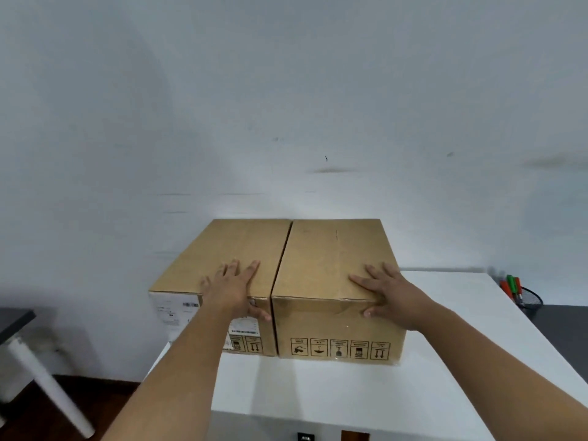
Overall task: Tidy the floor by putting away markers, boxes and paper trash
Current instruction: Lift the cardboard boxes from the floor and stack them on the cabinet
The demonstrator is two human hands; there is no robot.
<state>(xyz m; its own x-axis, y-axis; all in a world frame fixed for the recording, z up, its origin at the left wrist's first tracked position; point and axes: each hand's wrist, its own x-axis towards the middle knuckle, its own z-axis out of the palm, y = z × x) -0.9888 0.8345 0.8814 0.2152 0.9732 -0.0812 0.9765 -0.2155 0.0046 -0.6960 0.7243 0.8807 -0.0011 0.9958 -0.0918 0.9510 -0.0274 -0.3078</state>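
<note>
Resting hands [234, 289] [389, 296], boxes [229, 262] [334, 265] lengthwise toward wall [286, 90]

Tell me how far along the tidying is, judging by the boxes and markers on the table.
Done, it seems: two cardboard boxes, the left box and right box, sit side by side on the white table, and markers stand in a mesh cup. In hand: the left hand and right hand rest flat on the boxes. Left: paper trash can't be judged; hardly any floor shows.
</note>
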